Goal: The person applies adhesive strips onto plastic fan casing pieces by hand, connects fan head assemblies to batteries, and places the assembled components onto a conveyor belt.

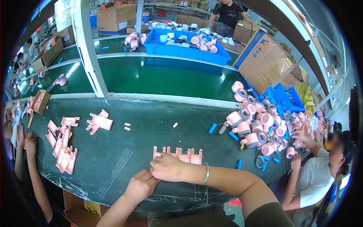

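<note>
Side by side over the near middle of the green bench, my left hand (pixel 141 186) and my right hand (pixel 166 167) almost touch at the fingertips. Both have their fingers curled closed, and whatever they pinch is hidden by the hands. A row of several pink plastic shell pieces (pixel 184 155) lies just beyond my right hand, which covers part of its left end. Small pink pieces (pixel 127 126) sit farther back, with another small pink clip (pixel 175 125) to their right. More pink shells (pixel 100 122) lie to the left, partly stacked.
Pink handheld fan bodies (pixel 261 123) with blue cylinders (pixel 212 128) pile up at the right. A loose heap of pink shells (pixel 62 145) lies left. Beyond the bench run a green conveyor (pixel 162 75), a white post (pixel 89 56) and a blue bin (pixel 181 51). Co-workers' hands reach in from both sides.
</note>
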`<action>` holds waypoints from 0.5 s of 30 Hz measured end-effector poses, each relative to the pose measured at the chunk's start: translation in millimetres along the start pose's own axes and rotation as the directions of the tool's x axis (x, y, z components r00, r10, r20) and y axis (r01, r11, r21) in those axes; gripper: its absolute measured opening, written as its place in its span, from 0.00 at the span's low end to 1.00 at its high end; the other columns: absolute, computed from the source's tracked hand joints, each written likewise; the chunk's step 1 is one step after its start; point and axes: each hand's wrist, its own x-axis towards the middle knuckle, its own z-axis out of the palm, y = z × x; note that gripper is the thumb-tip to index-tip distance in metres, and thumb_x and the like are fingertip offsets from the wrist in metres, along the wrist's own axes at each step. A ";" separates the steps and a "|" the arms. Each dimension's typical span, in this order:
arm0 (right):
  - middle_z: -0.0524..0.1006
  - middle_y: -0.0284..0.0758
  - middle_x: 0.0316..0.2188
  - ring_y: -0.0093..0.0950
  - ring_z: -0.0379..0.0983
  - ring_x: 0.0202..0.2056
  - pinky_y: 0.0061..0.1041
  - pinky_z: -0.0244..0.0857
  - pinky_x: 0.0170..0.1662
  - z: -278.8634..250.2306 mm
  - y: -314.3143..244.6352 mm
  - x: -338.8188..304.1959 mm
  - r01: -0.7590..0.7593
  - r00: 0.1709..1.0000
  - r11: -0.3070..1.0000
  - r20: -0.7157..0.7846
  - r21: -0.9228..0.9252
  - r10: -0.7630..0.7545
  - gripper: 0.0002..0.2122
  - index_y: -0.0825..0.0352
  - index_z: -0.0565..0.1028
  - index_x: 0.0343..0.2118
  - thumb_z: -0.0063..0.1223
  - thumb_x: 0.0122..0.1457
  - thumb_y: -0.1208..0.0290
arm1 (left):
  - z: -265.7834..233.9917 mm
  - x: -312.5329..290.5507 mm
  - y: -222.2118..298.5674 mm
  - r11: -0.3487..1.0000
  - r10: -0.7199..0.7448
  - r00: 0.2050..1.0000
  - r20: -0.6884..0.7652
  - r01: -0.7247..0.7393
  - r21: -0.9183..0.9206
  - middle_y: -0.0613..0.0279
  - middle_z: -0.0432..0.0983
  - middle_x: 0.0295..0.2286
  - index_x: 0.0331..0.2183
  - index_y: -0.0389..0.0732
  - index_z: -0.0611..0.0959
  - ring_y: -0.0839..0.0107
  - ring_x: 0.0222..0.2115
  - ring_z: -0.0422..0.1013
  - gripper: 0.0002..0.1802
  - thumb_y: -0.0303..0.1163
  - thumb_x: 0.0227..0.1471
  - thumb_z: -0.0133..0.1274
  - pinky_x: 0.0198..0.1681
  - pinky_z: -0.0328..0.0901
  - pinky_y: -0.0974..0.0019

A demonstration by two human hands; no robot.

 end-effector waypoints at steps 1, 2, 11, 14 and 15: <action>0.71 0.34 0.22 0.28 0.71 0.29 0.28 0.65 0.30 2.7 1.3 -0.6 -0.011 1.000 1.000 0.007 0.003 0.011 0.05 0.66 0.73 0.19 0.48 0.44 0.70 | 0.9 1.3 0.6 1.000 -0.003 1.000 -0.012 0.003 -0.018 0.66 0.71 0.19 0.20 0.42 0.79 0.69 0.21 0.67 0.03 0.28 0.37 0.57 0.24 0.65 0.68; 0.71 0.34 0.22 0.28 0.71 0.29 0.28 0.65 0.30 3.9 2.3 -0.9 -0.007 1.000 1.000 0.002 0.003 0.007 0.05 0.66 0.73 0.19 0.48 0.44 0.70 | -0.4 1.6 1.1 1.000 -0.003 1.000 -0.012 0.003 -0.011 0.66 0.71 0.19 0.20 0.42 0.79 0.69 0.21 0.67 0.03 0.28 0.37 0.57 0.24 0.65 0.68; 0.69 0.35 0.21 0.29 0.68 0.21 0.23 0.63 0.26 -38.4 55.8 -22.9 -0.132 0.818 0.532 -0.211 0.837 0.536 0.04 0.69 0.69 0.24 0.51 0.44 0.78 | -7.1 4.5 -0.6 0.998 -0.003 0.999 0.033 0.005 -0.063 0.63 0.73 0.23 0.22 0.41 0.78 0.64 0.24 0.69 0.04 0.28 0.40 0.57 0.27 0.66 0.65; 0.68 0.33 0.20 0.27 0.65 0.22 0.23 0.60 0.26 -53.1 17.4 -35.9 -0.060 0.844 0.576 -0.267 0.815 0.465 0.04 0.67 0.69 0.24 0.51 0.45 0.81 | -15.1 2.9 4.0 0.947 -0.241 0.966 -0.092 0.214 -0.240 0.52 0.74 0.29 0.36 0.36 0.77 0.57 0.29 0.72 0.16 0.33 0.43 0.57 0.33 0.67 0.63; 0.68 0.34 0.20 0.27 0.66 0.22 0.24 0.60 0.27 -52.9 -0.3 -39.1 -0.040 0.857 0.677 -0.323 0.735 0.402 0.04 0.67 0.69 0.24 0.52 0.45 0.80 | -24.5 6.4 14.7 0.769 -0.440 0.898 0.007 0.381 -0.513 0.49 0.73 0.32 0.43 0.33 0.73 0.61 0.32 0.73 0.22 0.36 0.48 0.54 0.36 0.67 0.62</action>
